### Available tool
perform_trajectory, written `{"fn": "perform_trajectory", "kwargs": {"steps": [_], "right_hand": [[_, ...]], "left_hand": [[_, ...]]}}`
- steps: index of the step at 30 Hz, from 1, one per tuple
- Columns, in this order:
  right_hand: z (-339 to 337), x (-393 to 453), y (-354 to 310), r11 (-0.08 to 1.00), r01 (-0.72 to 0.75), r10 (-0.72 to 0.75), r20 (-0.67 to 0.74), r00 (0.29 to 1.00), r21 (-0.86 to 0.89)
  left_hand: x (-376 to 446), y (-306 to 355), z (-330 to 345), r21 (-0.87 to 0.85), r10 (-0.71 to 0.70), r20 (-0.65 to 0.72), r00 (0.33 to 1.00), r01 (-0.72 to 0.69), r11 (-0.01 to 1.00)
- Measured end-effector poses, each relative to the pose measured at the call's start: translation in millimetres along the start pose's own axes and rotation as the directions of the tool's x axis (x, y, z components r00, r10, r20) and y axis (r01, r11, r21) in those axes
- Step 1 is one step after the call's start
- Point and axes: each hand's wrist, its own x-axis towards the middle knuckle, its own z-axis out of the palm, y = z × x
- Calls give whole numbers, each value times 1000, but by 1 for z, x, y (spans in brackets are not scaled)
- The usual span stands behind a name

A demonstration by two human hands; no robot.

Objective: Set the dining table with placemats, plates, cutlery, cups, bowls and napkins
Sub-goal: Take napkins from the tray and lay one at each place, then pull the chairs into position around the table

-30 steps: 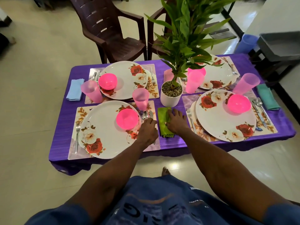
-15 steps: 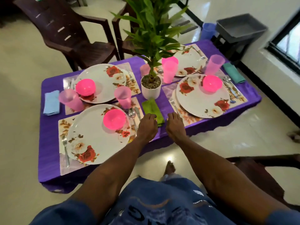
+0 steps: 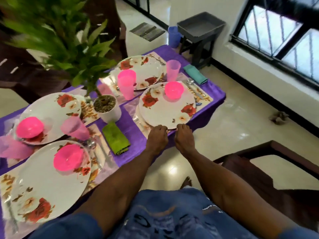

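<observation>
Both our arms reach forward, bare, side by side, over the near edge of the bench [image 3: 131, 130], purple cloth on it. Our left hand [image 3: 157, 137] and right hand [image 3: 184, 138] sit knuckles up, close together but apart, fingers curled down at the near rim of the floral plate [image 3: 166, 110]. Fingertips are on or at that rim; we cannot tell whether either grip is actually closed on the plate or just touching it.

The plate lies on a placemat [image 3: 203, 102] at the bench's right end, a pink bowl [image 3: 173, 90] on its far half. A green napkin [image 3: 116, 138] lies flat left of our left hand, well clear of it. Beyond the napkin a white plant pot [image 3: 110, 112] stands upright. Farther right, a pink cup [image 3: 173, 69] stands beside a teal napkin [image 3: 195, 74]; a spoon [image 3: 190, 82] lies near them.
</observation>
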Motion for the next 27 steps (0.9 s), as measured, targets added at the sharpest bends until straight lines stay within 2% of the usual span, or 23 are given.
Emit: {"fn": "perform_trajectory", "kwargs": {"steps": [5,9,14,22,27], "right_hand": [[-26,8,88,972,-195,202,-49,978,133],[-49,13,144,950,-309,311,-26,950,52],[-62,30,192,906,-423,423,9,906,-1],[-75,104,242,857,-514,514,-4,858,33],[-101,166,267,841,-540,540,-9,841,36]], "left_hand": [[45,81,56,-58,63,91,994,-58,997],[71,132,84,-133,84,116,990,-68,989],[104,163,109,-171,123,185,975,-91,981],[204,196,147,-232,206,205,957,-157,960],[276,218,156,-267,176,210,962,-117,957]]}}
